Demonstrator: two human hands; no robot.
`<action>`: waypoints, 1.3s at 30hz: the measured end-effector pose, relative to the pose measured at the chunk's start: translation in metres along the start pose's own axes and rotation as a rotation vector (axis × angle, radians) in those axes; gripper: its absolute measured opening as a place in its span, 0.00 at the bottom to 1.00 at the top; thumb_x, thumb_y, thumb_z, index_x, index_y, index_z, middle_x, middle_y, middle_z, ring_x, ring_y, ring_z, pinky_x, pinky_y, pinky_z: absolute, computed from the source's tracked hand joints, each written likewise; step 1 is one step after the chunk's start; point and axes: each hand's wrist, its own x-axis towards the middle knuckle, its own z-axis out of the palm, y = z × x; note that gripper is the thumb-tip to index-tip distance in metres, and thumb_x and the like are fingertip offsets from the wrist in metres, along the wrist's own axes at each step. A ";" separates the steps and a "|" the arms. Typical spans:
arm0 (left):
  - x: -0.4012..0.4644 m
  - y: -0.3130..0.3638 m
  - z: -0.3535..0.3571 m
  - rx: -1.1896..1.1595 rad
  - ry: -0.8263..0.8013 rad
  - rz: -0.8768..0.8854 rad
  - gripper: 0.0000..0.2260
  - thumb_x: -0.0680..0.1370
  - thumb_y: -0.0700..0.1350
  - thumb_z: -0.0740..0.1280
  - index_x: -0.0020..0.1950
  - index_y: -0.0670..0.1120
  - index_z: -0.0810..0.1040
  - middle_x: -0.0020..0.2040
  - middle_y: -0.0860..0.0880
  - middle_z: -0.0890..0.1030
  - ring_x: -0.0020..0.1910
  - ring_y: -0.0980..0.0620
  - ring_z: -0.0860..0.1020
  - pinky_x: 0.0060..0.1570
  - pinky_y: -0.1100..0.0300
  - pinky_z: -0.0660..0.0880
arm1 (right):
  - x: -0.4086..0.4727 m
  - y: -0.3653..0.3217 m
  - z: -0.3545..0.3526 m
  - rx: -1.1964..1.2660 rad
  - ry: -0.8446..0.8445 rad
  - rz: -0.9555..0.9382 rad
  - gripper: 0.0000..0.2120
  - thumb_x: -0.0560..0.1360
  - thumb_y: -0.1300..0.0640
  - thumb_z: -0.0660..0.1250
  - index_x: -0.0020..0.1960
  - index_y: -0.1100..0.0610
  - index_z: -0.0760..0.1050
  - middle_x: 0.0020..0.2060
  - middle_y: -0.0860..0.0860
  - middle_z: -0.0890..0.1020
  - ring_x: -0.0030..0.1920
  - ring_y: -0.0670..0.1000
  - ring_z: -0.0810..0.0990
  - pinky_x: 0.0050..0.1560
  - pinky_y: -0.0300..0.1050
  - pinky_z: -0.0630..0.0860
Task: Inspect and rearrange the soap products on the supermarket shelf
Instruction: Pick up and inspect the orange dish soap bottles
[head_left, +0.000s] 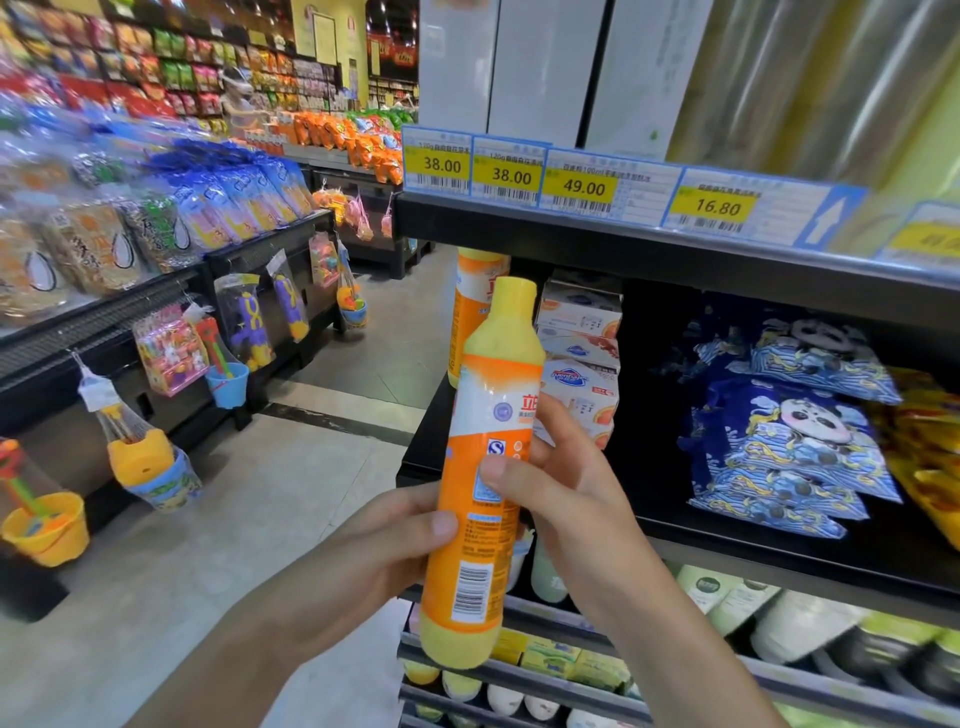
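Observation:
I hold a tall yellow-and-orange soap bottle (480, 467) upright in front of the shelf unit, its back label and barcode facing me. My left hand (384, 545) wraps the lower half from the left, thumb across the label. My right hand (561, 483) grips the middle from the right, thumb on the front. A second bottle of the same kind (472, 301) stands on the black middle shelf (779, 551) at its left end. Beside it sits a stack of boxed soap bars (579, 358).
Blue panda-print packs (779, 431) lie on the same shelf to the right. Yellow price tags (582, 187) line the shelf above. Lower shelves hold yellow soap boxes (561, 660) and pale bottles (727, 592). The aisle floor (218, 519) opens to the left, past snack racks and hanging toy buckets (145, 457).

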 end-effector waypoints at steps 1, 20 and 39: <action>0.000 -0.003 -0.002 0.031 -0.019 0.040 0.31 0.66 0.64 0.78 0.63 0.49 0.82 0.65 0.42 0.82 0.65 0.43 0.80 0.66 0.51 0.77 | -0.001 0.000 -0.001 0.014 -0.009 0.001 0.28 0.71 0.57 0.74 0.70 0.47 0.72 0.55 0.54 0.86 0.54 0.56 0.85 0.59 0.63 0.78; 0.028 -0.008 0.022 0.480 0.329 0.210 0.19 0.76 0.60 0.72 0.66 0.60 0.78 0.61 0.66 0.81 0.62 0.67 0.78 0.62 0.63 0.75 | -0.021 -0.022 -0.041 -0.505 0.402 -0.098 0.26 0.69 0.47 0.81 0.62 0.40 0.73 0.51 0.36 0.84 0.51 0.39 0.83 0.52 0.48 0.82; 0.073 -0.041 -0.032 1.284 0.544 0.056 0.29 0.80 0.65 0.63 0.79 0.57 0.67 0.78 0.59 0.65 0.78 0.55 0.60 0.71 0.53 0.70 | 0.021 -0.021 -0.093 -0.744 0.755 -0.106 0.25 0.73 0.50 0.78 0.63 0.50 0.69 0.51 0.44 0.81 0.51 0.49 0.80 0.51 0.50 0.77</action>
